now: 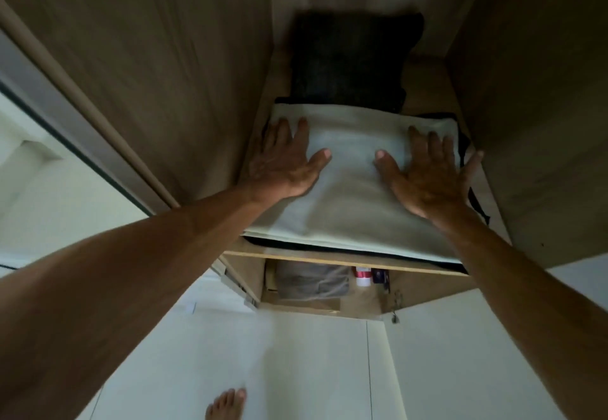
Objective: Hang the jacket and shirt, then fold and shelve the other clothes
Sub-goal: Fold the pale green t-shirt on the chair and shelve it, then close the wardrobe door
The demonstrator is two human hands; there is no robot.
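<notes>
Folded pale cream cloth [355, 186] lies flat on the wooden wardrobe shelf [345, 261], filling most of its width and reaching to the front edge. A thin dark layer [329, 246] shows under its front edge and along its right side, so it rests on top of something black, though what that piece is cannot be made out. Behind it, further back on the same shelf, sits a folded dark charcoal garment [352, 64], its front edge tucked just behind the cream cloth.

Both hands press down on the cream cloth with palms flat and fingers spread, gripping nothing. The left hand [286, 163] lies on its left side, thumb pointing inward. The right hand [427, 172] lies on its right side, with the little finger reaching past the cloth's right edge.

Below the shelf, a lower compartment holds a folded grey garment [312, 283] and, beside it to the right, a small red and white container [363, 276]. A bare foot [227, 405] stands on the pale floor.
</notes>
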